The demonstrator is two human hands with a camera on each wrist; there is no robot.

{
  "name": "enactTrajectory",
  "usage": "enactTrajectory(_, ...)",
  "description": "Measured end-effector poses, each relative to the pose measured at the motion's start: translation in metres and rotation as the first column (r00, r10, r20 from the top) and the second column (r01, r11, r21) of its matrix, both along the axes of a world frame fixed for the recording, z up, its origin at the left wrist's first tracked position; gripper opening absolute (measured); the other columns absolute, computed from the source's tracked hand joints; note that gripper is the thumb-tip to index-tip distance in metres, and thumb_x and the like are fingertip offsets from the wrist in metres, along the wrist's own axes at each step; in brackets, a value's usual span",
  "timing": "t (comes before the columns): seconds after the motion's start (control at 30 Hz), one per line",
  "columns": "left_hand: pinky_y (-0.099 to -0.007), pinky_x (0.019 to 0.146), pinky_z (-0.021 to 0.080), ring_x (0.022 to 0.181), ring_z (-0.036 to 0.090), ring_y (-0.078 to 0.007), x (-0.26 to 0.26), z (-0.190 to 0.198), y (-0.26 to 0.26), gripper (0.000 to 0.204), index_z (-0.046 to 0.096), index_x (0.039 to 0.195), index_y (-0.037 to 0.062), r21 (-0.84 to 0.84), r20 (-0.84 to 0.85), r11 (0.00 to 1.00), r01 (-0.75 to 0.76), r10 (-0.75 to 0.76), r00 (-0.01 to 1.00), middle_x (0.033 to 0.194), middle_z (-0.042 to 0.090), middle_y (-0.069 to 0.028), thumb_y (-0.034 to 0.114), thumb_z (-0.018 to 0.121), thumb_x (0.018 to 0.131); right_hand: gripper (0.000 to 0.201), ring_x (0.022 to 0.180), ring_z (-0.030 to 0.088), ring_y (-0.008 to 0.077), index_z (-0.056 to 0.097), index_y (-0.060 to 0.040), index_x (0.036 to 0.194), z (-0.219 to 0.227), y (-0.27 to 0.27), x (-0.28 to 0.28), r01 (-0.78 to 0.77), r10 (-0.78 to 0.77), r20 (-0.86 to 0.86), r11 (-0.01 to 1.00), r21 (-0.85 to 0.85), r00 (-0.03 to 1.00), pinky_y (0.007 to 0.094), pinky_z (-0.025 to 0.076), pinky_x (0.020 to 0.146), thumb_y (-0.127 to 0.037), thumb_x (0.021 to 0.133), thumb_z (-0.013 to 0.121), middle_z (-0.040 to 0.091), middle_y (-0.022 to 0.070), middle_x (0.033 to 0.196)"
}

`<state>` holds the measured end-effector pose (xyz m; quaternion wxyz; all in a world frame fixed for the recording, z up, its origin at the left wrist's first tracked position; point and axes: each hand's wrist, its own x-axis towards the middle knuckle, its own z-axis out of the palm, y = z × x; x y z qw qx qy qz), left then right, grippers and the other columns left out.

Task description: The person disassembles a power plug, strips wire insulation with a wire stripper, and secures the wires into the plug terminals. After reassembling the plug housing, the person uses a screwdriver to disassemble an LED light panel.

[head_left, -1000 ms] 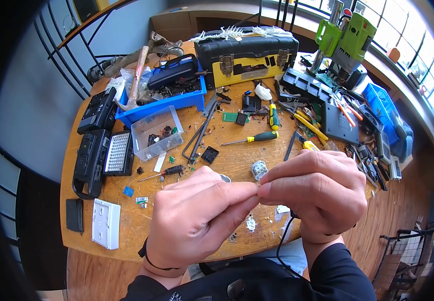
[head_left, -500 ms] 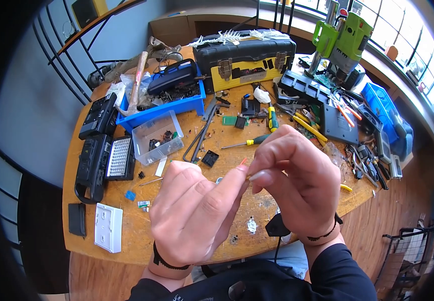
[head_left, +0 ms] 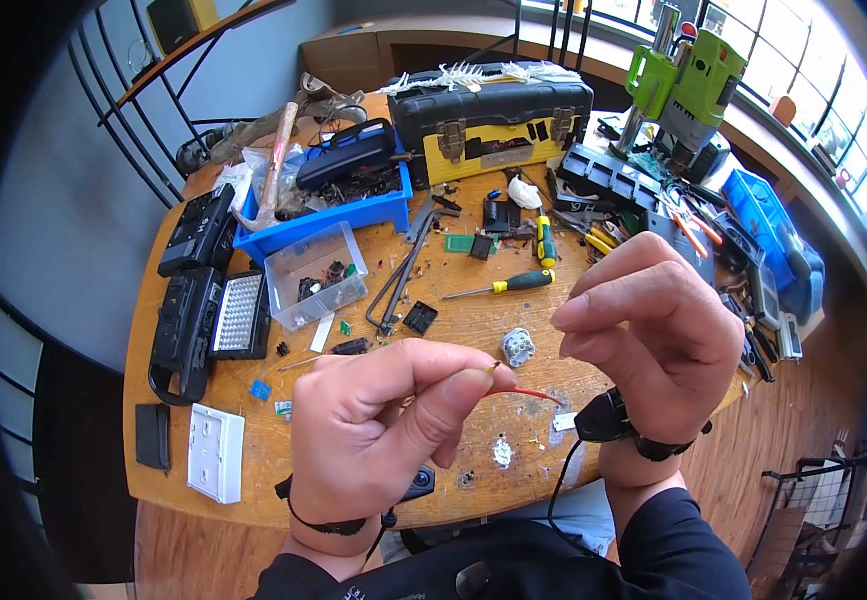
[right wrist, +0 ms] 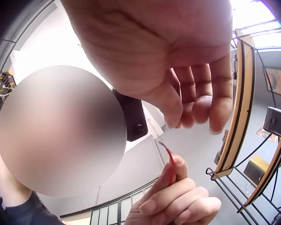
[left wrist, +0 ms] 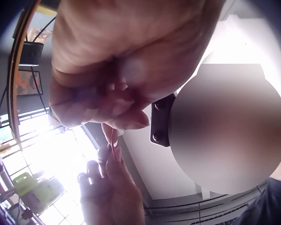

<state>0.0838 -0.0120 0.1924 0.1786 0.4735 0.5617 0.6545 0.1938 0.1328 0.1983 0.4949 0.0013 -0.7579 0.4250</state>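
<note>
Between thumb and index finger, my left hand (head_left: 383, 430) pinches a short red wire (head_left: 528, 393) over the front of the workbench. One end of it sticks out to the right, with a dark tip; a small yellowish bit shows at the fingertips. The wire (right wrist: 171, 164) also stands up from the left fingers in the right wrist view. My right hand (head_left: 668, 340) hovers to the right, apart from the wire, its fingers loosely bent and holding nothing. A round grey part (head_left: 518, 347) sits on the bench between the hands.
Behind the hands lie a green-and-yellow screwdriver (head_left: 523, 281) and a small black square box (head_left: 420, 317). A clear bin (head_left: 298, 300) and a blue bin (head_left: 353, 218) stand left, a toolbox (head_left: 493, 145) behind. At the right are pliers and a green drill press (head_left: 698, 90).
The hands were together at the fingertips; my right hand has let go and drawn away to the right. The red wire now shows, pointing right from my left fingers.
</note>
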Motion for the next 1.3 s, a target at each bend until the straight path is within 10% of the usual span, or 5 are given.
enactTrajectory(0.63, -0.0179, 0.042, 0.025, 0.045, 0.036, -0.0016, -0.014, 0.004, 0.002, 0.025, 0.064, 0.087, -0.0058, -0.044, 0.653, 0.758, 0.651, -0.471, 0.593, 0.058, 0.052, 0.0019, 0.017, 0.056, 0.091, 0.014, 0.059, 0.062, 0.0180, 0.067, -0.0054, 0.079, -0.006, 0.011, -0.001, -0.359, 0.353, 0.063, 0.920, 0.155, 0.933, 0.0257, 0.048, 0.052, -0.008, 0.066, 0.072, 0.061, 0.0041, 0.069)
enactTrajectory(0.9, -0.0181, 0.042, 0.025, 0.045, 0.036, -0.0017, -0.012, 0.003, 0.001, 0.024, 0.065, 0.086, -0.0052, -0.021, 0.655, 0.743, 0.669, -0.495, 0.571, 0.059, 0.053, 0.0014, 0.017, 0.057, 0.091, 0.012, 0.056, 0.061, 0.0179, 0.065, -0.0066, 0.074, -0.006, 0.004, 0.002, -0.205, 0.207, 0.020, 0.946, 0.252, 0.978, 0.0266, 0.047, 0.050, -0.009, 0.065, 0.072, 0.060, 0.0033, 0.067)
enactTrajectory(1.13, -0.0220, 0.044, 0.034, 0.049, 0.047, -0.0090, 0.003, -0.005, -0.002, 0.008, 0.066, 0.083, -0.0001, -0.040, 0.012, 0.995, 0.097, -0.096, 0.995, 0.060, 0.056, -0.0040, 0.007, 0.067, 0.081, 0.013, 0.061, 0.061, 0.0205, 0.064, -0.0042, 0.076, 0.000, -0.004, 0.005, -0.187, 0.175, 0.104, 0.974, 0.124, 0.979, 0.0281, 0.047, 0.053, 0.000, 0.066, 0.072, 0.059, 0.0061, 0.067)
enactTrajectory(1.23, -0.0277, 0.046, 0.037, 0.050, 0.048, -0.0184, 0.006, -0.010, 0.002, 0.013, 0.066, 0.085, 0.0001, 0.129, -0.324, 0.990, -0.057, 0.096, 0.941, 0.059, 0.052, -0.0074, 0.001, 0.071, 0.073, 0.013, 0.061, 0.060, 0.0216, 0.062, -0.0021, 0.076, 0.002, -0.005, 0.004, -0.192, 0.181, 0.123, 0.977, 0.090, 0.976, 0.0282, 0.047, 0.055, 0.002, 0.068, 0.072, 0.059, 0.0079, 0.067)
enactTrajectory(1.3, -0.0299, 0.048, 0.037, 0.051, 0.047, -0.0196, 0.006, -0.011, 0.005, 0.019, 0.064, 0.089, -0.0030, 0.313, -0.644, 0.933, -0.177, 0.346, 0.683, 0.059, 0.050, -0.0057, -0.003, 0.071, 0.071, 0.012, 0.061, 0.060, 0.0214, 0.061, -0.0012, 0.075, 0.001, -0.005, 0.003, -0.201, 0.193, 0.144, 0.979, 0.044, 0.971, 0.0279, 0.047, 0.056, 0.001, 0.070, 0.071, 0.059, 0.0083, 0.068)
